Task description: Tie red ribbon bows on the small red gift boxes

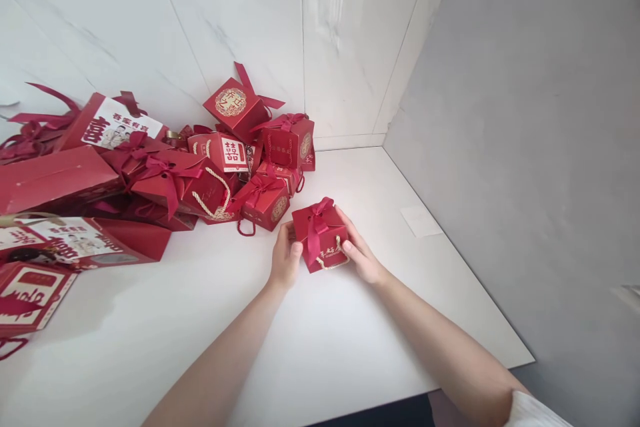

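Gripping the box [320,235] from both sides, we had our left hand [286,255] curled against its left face with the thumb on the front, and our right hand [361,255] wrapped round its right face, with the thumb lying by the cord handle [331,262]. Both hands clasped it, so neither was free. The box was small and red, and it sat on the white table [350,347] near the middle, with one corner turned toward us. A dark red bow [316,212] was tied over its lid, and gold lettering ran across the front (too small for us to read).

Just beyond our left hand stood a medallion box [264,203] with its own bow, close to ours but not touching it. Behind that rose a pile [200,173] of red gift boxes and bags, heaped against the marble wall [240,13]. One tilted box [234,107] perched on top, and a rope-handled bag [210,190] lay in the middle of the heap. Farther left lay a long flat carton [55,180], and above it a printed carton [120,123] with white panels and figures. More cartons [30,293] ran along the table's left edge.

To our right the table was bare except for a pale slip [421,220] lying flat near the grey wall [525,113]. A white sleeve [535,411] showed at our right elbow.
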Tool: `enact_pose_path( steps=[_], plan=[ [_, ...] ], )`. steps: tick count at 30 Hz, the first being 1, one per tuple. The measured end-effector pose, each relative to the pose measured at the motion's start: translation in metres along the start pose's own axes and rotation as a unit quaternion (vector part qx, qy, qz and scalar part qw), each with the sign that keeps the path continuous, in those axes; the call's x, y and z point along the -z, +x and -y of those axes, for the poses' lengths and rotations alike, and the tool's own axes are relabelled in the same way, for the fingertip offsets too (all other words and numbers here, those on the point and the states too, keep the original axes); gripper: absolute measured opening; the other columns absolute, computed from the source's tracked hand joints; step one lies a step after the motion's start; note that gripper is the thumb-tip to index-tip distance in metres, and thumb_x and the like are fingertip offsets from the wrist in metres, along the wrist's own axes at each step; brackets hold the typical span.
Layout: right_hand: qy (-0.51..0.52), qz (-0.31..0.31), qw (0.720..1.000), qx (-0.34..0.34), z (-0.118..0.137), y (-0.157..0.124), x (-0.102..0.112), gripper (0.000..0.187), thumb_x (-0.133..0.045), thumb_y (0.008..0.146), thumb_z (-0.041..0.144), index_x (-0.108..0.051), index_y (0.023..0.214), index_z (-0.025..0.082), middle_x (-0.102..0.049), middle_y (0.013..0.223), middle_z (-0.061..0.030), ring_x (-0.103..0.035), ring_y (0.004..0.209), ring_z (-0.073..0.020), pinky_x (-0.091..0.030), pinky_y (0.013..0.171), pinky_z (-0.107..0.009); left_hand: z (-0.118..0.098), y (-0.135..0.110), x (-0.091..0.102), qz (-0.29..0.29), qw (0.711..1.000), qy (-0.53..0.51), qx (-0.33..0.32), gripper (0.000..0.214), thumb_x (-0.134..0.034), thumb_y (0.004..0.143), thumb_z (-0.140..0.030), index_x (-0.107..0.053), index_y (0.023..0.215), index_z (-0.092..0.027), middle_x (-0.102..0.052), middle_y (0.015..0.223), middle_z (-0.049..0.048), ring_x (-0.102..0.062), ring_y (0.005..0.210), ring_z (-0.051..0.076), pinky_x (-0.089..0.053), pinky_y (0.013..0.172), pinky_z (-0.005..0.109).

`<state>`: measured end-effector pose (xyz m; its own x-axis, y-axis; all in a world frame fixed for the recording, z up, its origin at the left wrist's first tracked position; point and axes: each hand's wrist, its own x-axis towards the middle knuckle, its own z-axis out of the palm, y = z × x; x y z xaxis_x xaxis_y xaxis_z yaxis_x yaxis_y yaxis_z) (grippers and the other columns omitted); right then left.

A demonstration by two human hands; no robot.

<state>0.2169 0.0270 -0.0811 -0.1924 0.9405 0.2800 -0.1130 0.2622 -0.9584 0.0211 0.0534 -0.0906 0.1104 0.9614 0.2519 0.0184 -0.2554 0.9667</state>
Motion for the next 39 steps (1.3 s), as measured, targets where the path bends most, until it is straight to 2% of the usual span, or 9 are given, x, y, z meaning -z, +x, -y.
enact_pose_path(
  steps=[2, 5, 8, 11, 16, 24, 31, 39],
  plan=[
    [-0.017, -0.004, 1.000, 0.005, -0.002, -0.001, -0.001, 0.068, -0.053, 0.095, 0.059, -0.033, 0.155, 0.035, -0.038, 0.159, -0.0032, -0.040, 0.144, -0.0301, -0.042, 0.115, -0.047, 0.003, -0.001, 0.001, -0.012, 1.000, -0.003, 0.002, 0.077, -0.044, 0.081, -0.084, -0.057, 0.120, -0.019, -0.063, 0.124, 0.0146, -0.061, 0.116, 0.035, -0.048, 0.096, 0.048],
    [-0.025, -0.038, 0.999, 0.001, -0.005, -0.001, -0.002, 0.065, -0.052, 0.096, 0.057, -0.035, 0.154, 0.034, -0.039, 0.158, -0.0041, -0.043, 0.142, -0.0302, -0.044, 0.112, -0.047, 0.004, -0.001, 0.000, -0.011, 1.000, 0.013, -0.009, 0.066, -0.045, 0.089, -0.073, -0.057, 0.127, -0.020, -0.062, 0.131, 0.0135, -0.057, 0.124, 0.034, -0.044, 0.104, 0.048],
    [-0.024, -0.084, 0.996, -0.003, -0.006, -0.001, -0.004, 0.061, -0.051, 0.097, 0.057, -0.038, 0.151, 0.032, -0.042, 0.156, -0.0058, -0.046, 0.138, -0.0300, -0.046, 0.111, -0.047, 0.002, -0.001, -0.001, 0.026, 0.999, 0.030, -0.010, 0.056, -0.049, 0.095, -0.059, -0.055, 0.136, -0.023, -0.057, 0.142, 0.0115, -0.051, 0.133, 0.033, -0.040, 0.111, 0.047],
    [-0.024, -0.113, 0.993, -0.004, -0.008, -0.001, -0.005, 0.058, -0.051, 0.097, 0.057, -0.042, 0.147, 0.029, -0.047, 0.152, -0.0084, -0.048, 0.137, -0.0296, -0.046, 0.110, -0.048, -0.003, 0.000, -0.002, 0.070, 0.997, 0.014, -0.017, 0.056, -0.047, 0.097, -0.054, -0.049, 0.144, -0.024, -0.051, 0.150, 0.0100, -0.045, 0.140, 0.033, -0.038, 0.115, 0.048],
    [-0.007, -0.150, 0.989, -0.010, -0.008, -0.004, -0.009, 0.049, -0.051, 0.097, 0.056, -0.049, 0.136, 0.027, -0.053, 0.146, -0.0086, -0.049, 0.136, -0.0271, -0.045, 0.110, -0.047, -0.009, 0.001, -0.003, 0.090, 0.996, -0.014, -0.014, 0.067, -0.052, 0.093, -0.056, -0.043, 0.150, -0.022, -0.046, 0.154, 0.0129, -0.053, 0.130, 0.034, -0.045, 0.108, 0.050],
    [0.029, -0.158, 0.986, -0.041, -0.008, -0.007, -0.013, 0.043, -0.048, 0.099, 0.055, -0.053, 0.131, 0.026, -0.057, 0.140, -0.0086, -0.054, 0.130, -0.0258, -0.047, 0.107, -0.046, -0.008, -0.002, 0.001, 0.050, 0.998, 0.036, -0.013, 0.076, -0.057, 0.087, -0.067, -0.048, 0.146, -0.020, -0.064, 0.131, 0.0129, -0.062, 0.112, 0.032, -0.050, 0.098, 0.045],
    [0.028, -0.160, 0.985, -0.059, -0.008, -0.005, -0.012, 0.044, -0.049, 0.098, 0.056, -0.055, 0.129, 0.026, -0.058, 0.138, -0.0070, -0.054, 0.128, -0.0257, -0.045, 0.109, -0.046, -0.006, -0.004, 0.005, 0.077, 0.995, 0.055, 0.017, 0.078, -0.050, 0.092, -0.064, -0.034, 0.155, -0.019, -0.057, 0.141, 0.0150, -0.061, 0.113, 0.030, -0.050, 0.097, 0.043],
    [0.028, -0.176, 0.982, -0.069, -0.009, 0.000, -0.012, 0.050, -0.053, 0.093, 0.062, -0.054, 0.126, 0.024, -0.062, 0.130, -0.0089, -0.061, 0.119, -0.0268, -0.050, 0.101, -0.046, -0.008, -0.003, 0.004, 0.053, 0.997, 0.057, -0.001, 0.071, -0.052, 0.091, -0.064, -0.047, 0.148, -0.021, -0.065, 0.131, 0.0126, -0.064, 0.113, 0.029, -0.053, 0.097, 0.043]
  ],
)
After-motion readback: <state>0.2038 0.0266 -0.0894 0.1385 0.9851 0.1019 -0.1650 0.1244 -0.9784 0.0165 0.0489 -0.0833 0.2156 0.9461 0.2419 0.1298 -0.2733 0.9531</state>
